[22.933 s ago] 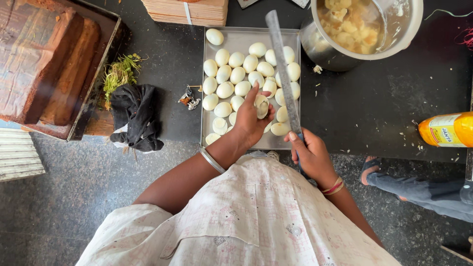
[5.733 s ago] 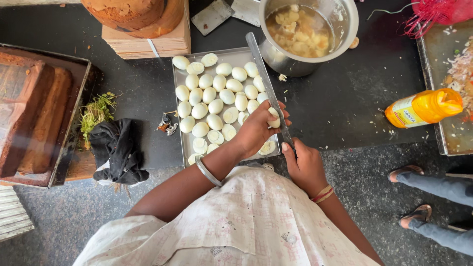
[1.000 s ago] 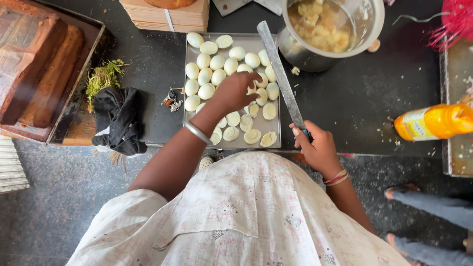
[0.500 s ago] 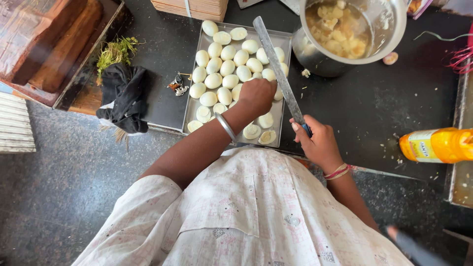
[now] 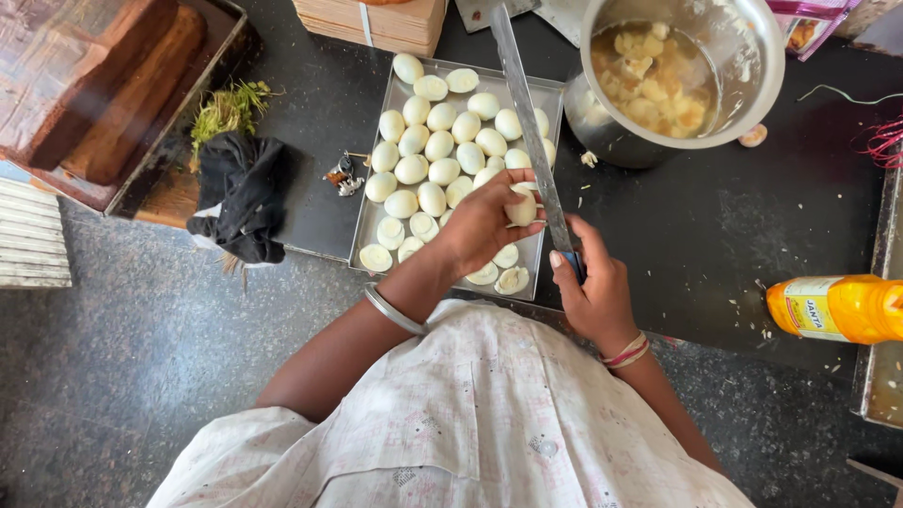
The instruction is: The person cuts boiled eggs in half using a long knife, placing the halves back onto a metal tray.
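Left hand (image 5: 484, 226) over steel tray (image 5: 362, 235), fingers (image 5: 527, 183) pinching one peeled egg (image 5: 522, 209) against long knife (image 5: 527, 132). Right hand (image 5: 593, 292) fingers wrapped tight round knife handle, blade lying just right of egg, crossing tray. On tray – roughly twenty whole eggs, about five halves at near edge. One steel pot (image 5: 682, 75), one orange bottle (image 5: 837, 309) on dark counter (image 5: 715, 226).

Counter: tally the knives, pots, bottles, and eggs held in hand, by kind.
Knife: 1
Pot: 1
Bottle: 1
Egg in hand: 1
Total: 4
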